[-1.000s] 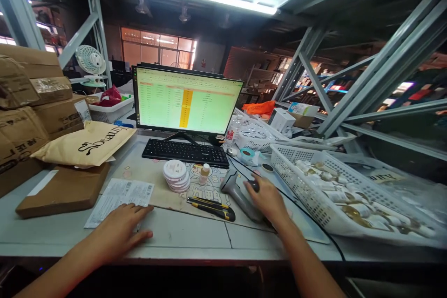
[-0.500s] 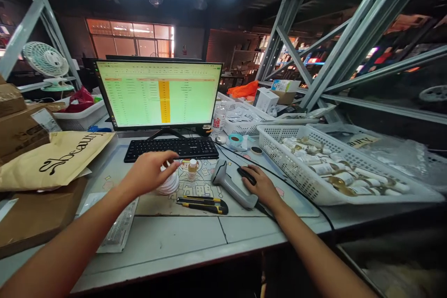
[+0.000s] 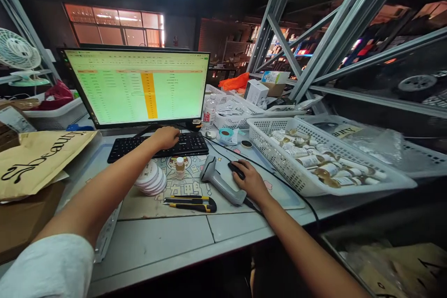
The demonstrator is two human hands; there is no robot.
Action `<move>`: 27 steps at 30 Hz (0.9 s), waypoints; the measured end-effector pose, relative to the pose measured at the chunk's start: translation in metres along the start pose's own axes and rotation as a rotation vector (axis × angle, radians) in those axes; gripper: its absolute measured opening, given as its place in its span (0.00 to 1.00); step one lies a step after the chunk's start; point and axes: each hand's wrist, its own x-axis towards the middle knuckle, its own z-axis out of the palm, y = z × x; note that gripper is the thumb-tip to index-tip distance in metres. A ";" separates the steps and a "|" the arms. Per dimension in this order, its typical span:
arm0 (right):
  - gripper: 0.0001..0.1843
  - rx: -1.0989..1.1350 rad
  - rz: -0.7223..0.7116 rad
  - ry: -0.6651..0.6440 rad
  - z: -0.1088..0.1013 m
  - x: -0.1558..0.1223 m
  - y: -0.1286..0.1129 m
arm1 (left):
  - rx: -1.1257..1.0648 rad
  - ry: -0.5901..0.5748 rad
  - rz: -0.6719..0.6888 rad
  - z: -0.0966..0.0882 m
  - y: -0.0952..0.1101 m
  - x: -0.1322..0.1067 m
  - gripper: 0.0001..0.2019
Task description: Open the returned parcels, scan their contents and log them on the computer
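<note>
My left hand (image 3: 165, 138) is over the back part of the black keyboard (image 3: 188, 145), fingers bent down at the keys and holding nothing. My right hand (image 3: 252, 180) rests on a black computer mouse (image 3: 236, 170), the palm behind it and the fingers over it. Between the hands lies a grey barcode scanner (image 3: 223, 185). A small amber bottle with a white cap (image 3: 180, 168) stands in front of the keyboard. Beside it, under my left forearm, is a stack of round white labels (image 3: 152, 180). Two yellow-black utility knives (image 3: 192, 203) lie nearer the table edge.
The monitor (image 3: 139, 88) displays a spreadsheet with an orange column. On the right stands a white basket (image 3: 275, 167) of small bottles. A plastic bottle (image 3: 208, 114) and a blue tape roll (image 3: 226, 135) are behind the scanner. A beige mailer bag (image 3: 42, 158) lies on boxes at left.
My left hand has moved forward from above the label stack to the keyboard. My right hand stays on the mouse. The view has turned slightly right.
</note>
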 end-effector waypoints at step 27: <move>0.24 0.023 0.052 0.011 0.000 -0.003 0.001 | -0.022 -0.221 0.316 0.059 0.016 0.054 0.41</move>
